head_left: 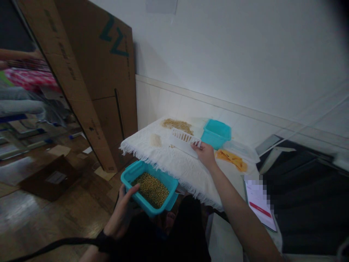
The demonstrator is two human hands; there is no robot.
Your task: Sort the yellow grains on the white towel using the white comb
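Observation:
My left hand (pixel 124 207) grips the near-left rim of a teal plastic container (pixel 171 185), with the thumb over the edge. Yellowish soybeans (pixel 154 187) and smaller greenish grains lie inside it, just below the table's front edge. Over the tabletop, my right hand (pixel 204 153) pinches the right end of a white plastic strip with a row of slots (pixel 181 143). Beyond the strip is a spread of tan beans (pixel 177 125). Left of it sits a small patch of pale grains (pixel 156 140), too small to name surely.
A fringed white cloth (pixel 136 142) covers the table. A second teal container (pixel 216 133), a clear lid (pixel 241 151), an orange cloth (pixel 231 160) and a tablet (pixel 260 203) are at the right. A tall cardboard box (pixel 106 80) stands left; another person's arm (pixel 19 54) shows beyond it.

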